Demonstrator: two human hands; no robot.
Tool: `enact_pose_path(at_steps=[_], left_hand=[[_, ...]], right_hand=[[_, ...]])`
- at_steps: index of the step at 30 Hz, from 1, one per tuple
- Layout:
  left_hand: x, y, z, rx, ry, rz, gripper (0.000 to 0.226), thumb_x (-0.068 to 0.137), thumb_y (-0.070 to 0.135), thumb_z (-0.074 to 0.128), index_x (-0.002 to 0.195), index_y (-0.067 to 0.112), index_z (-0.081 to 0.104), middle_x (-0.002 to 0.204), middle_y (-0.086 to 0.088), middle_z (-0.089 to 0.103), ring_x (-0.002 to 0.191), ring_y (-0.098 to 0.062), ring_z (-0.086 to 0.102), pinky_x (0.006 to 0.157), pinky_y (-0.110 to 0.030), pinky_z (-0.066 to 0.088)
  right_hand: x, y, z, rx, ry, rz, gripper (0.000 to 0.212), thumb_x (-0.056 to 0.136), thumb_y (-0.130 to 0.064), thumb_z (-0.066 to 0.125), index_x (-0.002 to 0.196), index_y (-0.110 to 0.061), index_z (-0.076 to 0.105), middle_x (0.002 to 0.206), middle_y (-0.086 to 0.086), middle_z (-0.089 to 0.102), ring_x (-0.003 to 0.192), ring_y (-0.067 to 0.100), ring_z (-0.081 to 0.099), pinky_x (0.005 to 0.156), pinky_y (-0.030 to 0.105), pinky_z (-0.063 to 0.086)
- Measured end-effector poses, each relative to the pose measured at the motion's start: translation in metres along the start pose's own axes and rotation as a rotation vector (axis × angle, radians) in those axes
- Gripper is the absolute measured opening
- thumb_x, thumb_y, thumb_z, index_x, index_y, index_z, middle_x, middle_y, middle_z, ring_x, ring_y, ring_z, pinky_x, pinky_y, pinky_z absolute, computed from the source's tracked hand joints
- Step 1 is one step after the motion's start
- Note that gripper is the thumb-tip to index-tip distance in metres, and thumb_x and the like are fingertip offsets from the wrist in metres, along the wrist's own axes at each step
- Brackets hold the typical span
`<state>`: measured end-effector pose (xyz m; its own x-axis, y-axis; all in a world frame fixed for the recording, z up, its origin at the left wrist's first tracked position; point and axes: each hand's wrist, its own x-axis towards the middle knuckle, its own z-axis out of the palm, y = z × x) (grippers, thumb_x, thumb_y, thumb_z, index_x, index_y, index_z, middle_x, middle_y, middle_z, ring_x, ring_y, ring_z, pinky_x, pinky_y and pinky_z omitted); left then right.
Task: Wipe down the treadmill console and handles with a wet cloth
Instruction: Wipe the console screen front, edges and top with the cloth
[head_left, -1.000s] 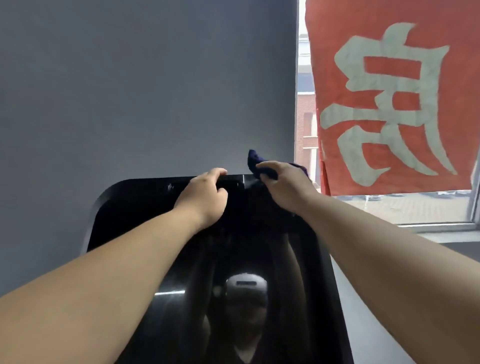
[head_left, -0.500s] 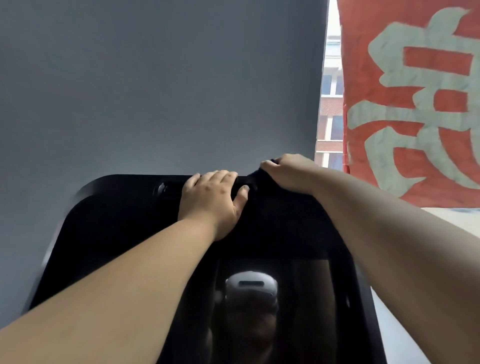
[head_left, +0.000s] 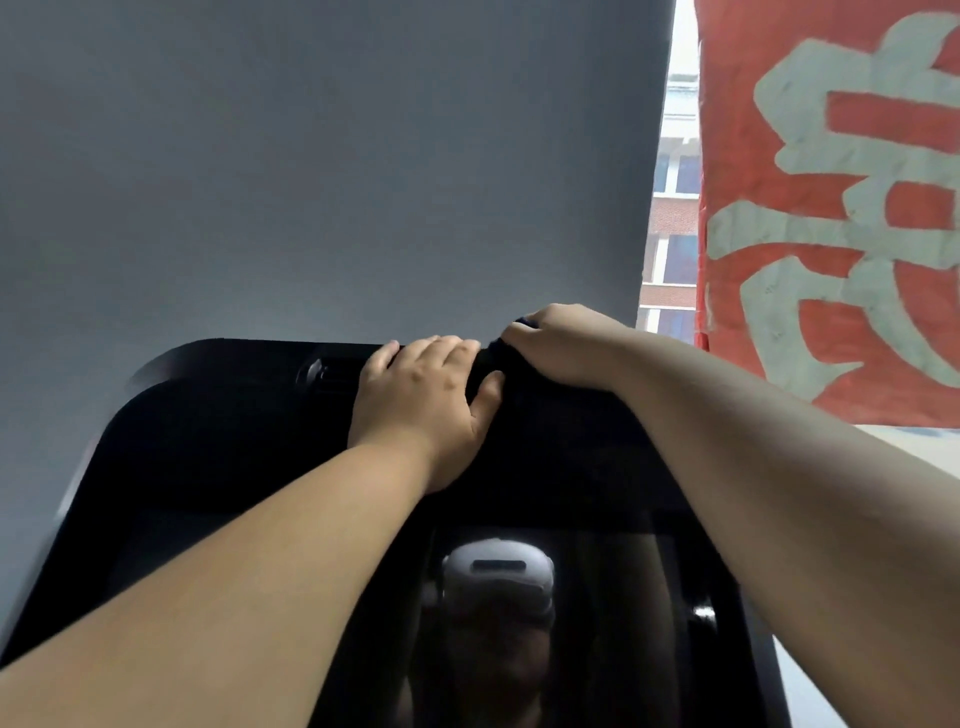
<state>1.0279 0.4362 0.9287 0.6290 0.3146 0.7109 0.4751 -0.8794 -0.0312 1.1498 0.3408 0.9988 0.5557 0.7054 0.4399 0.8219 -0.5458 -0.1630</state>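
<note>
Head view, looking up along a glossy black console (head_left: 208, 441) that fills the lower half of the frame. Both bare forearms reach up to its top edge, approx. frame ctr.

The left hand (head_left: 421, 410) holds that edge: fingers curled over the top, thumb spread out on the front face. The right hand (head_left: 561, 348) sits just right of it, also on the top edge, w/ fingers curled down over the cloth (head_left: 492, 357). Only a dark sliver of cloth shows, in the gap between the two hands and at the right hand's fingertips; it seems to be dark blue, but it is hard to tell against the black plastic. The left thumb tip lies just beside that sliver; can't tell if they touch.

A small round fitting (head_left: 311, 371) sits in the top edge, left of the left hand. Lower ctr, the console's screen reflects a white headset (head_left: 496, 577) and both arms.

Behind the console, a plain grey wall (head_left: 311, 156) covers the upper left and ctr. At right, a narrow strip of window (head_left: 670, 130) shows a brick building (head_left: 667, 213) outside. A red banner (head_left: 737, 156) w/ large pale characters hangs across the upper right.
</note>
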Motion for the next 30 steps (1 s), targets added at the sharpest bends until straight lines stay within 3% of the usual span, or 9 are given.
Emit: enact_pose_path(at_steps=[4, 8, 13, 17, 21, 24, 28, 30], left_hand=[[-0.001, -0.002, 0.000, -0.012, -0.010, -0.002, 0.060, 0.093, 0.054, 0.015, 0.142, 0.027, 0.034, 0.148, 0.010, 0.037, 0.139, -0.011, 0.026, 0.115, -0.038, 0.011], [-0.001, 0.000, 0.002, 0.000, 0.003, -0.017, 0.059, 0.093, 0.053, 0.012, 0.142, 0.028, 0.033, 0.148, 0.011, 0.036, 0.139, -0.010, 0.025, 0.115, -0.038, 0.011], [-0.001, 0.000, 0.001, 0.009, 0.009, -0.008, 0.064, 0.091, 0.054, 0.006, 0.143, 0.029, 0.033, 0.148, 0.010, 0.036, 0.139, -0.010, 0.026, 0.115, -0.038, 0.013], [-0.001, -0.004, -0.003, -0.004, -0.042, 0.001, 0.060, 0.093, 0.055, 0.012, 0.144, 0.030, 0.030, 0.150, 0.011, 0.032, 0.140, -0.009, 0.023, 0.116, -0.037, 0.010], [-0.001, -0.001, -0.002, -0.007, -0.028, -0.014, 0.059, 0.092, 0.054, 0.014, 0.143, 0.030, 0.032, 0.149, 0.011, 0.034, 0.139, -0.010, 0.025, 0.116, -0.038, 0.011], [-0.001, 0.003, -0.002, 0.002, -0.019, -0.037, 0.056, 0.094, 0.052, 0.016, 0.143, 0.030, 0.033, 0.149, 0.012, 0.035, 0.139, -0.010, 0.025, 0.116, -0.038, 0.011], [-0.002, 0.003, -0.002, -0.006, -0.029, -0.035, 0.058, 0.095, 0.052, 0.010, 0.144, 0.030, 0.030, 0.150, 0.012, 0.032, 0.141, -0.009, 0.022, 0.116, -0.038, 0.009], [-0.001, 0.001, -0.003, -0.010, -0.032, -0.022, 0.060, 0.094, 0.054, 0.008, 0.144, 0.031, 0.029, 0.151, 0.012, 0.031, 0.141, -0.009, 0.021, 0.116, -0.038, 0.009]], right_hand=[[-0.025, 0.048, -0.015, 0.078, 0.083, 0.100, 0.033, 0.091, -0.041, 0.042, 0.083, -0.019, 0.065, 0.093, 0.007, 0.066, 0.085, 0.026, 0.058, 0.072, 0.030, 0.045], [-0.028, 0.051, -0.016, 0.047, 0.109, 0.125, 0.034, 0.089, -0.037, 0.040, 0.086, -0.016, 0.066, 0.089, 0.006, 0.065, 0.079, 0.023, 0.057, 0.071, 0.029, 0.047], [0.003, 0.003, -0.003, 0.037, -0.057, 0.037, 0.036, 0.089, -0.045, 0.035, 0.098, -0.028, 0.065, 0.103, 0.001, 0.061, 0.093, 0.022, 0.055, 0.080, 0.030, 0.046], [0.000, 0.027, -0.016, -0.013, -0.098, 0.167, 0.041, 0.089, -0.049, 0.035, 0.099, -0.015, 0.055, 0.103, 0.010, 0.056, 0.091, 0.028, 0.053, 0.075, 0.030, 0.040], [-0.029, 0.067, -0.027, 0.181, -0.098, 0.316, 0.042, 0.092, -0.041, 0.038, 0.107, -0.007, 0.057, 0.107, 0.015, 0.058, 0.094, 0.029, 0.055, 0.079, 0.032, 0.040], [-0.024, 0.059, -0.025, 0.117, -0.108, 0.282, 0.037, 0.092, -0.039, 0.036, 0.107, -0.012, 0.056, 0.111, 0.012, 0.057, 0.095, 0.027, 0.052, 0.078, 0.030, 0.037], [0.003, 0.015, -0.016, 0.005, -0.205, 0.188, 0.044, 0.093, -0.042, 0.034, 0.122, -0.017, 0.054, 0.132, 0.008, 0.052, 0.118, 0.026, 0.049, 0.093, 0.033, 0.036], [0.009, -0.001, -0.013, 0.026, -0.250, 0.172, 0.040, 0.092, -0.045, 0.034, 0.117, -0.021, 0.055, 0.130, 0.007, 0.053, 0.119, 0.024, 0.049, 0.094, 0.035, 0.035]])
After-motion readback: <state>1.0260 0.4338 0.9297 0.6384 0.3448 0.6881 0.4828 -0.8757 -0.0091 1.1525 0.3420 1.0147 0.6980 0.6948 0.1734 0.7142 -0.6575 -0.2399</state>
